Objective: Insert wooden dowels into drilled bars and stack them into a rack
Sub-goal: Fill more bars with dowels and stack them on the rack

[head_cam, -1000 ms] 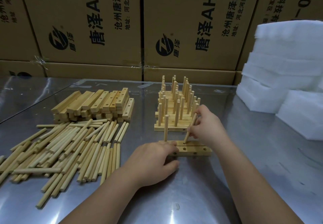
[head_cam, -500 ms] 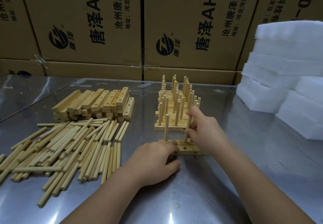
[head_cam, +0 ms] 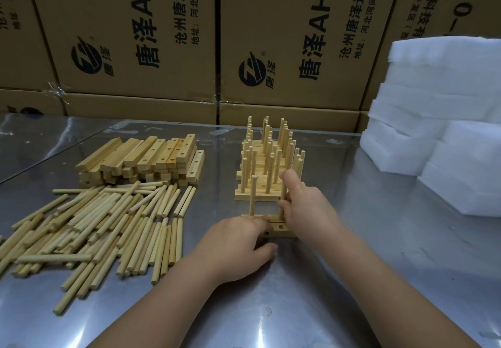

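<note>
- The left hand lies curled over the left end of the drilled bar, fingers on top and thumb at the near side, holding it flat on the table.
- The right hand pinches a dowel upright over the bar's middle, with the forefinger raised at the dowel's top. The dowel's foot meets the bar, but how deep it sits cannot be told.
- A second dowel stands upright in the bar, just left of the held one.
- Just behind the bar is the rack, stacked bars bristling with upright pegs.
- Left of the bar lie the loose dowels in a spread heap. Behind them, farther left of the bar, is a pile of drilled bars.
- The bar rests on a steel table.
- Right of the bar and well apart sit white foam blocks.
- Far behind the bar stand printed cardboard boxes.
</note>
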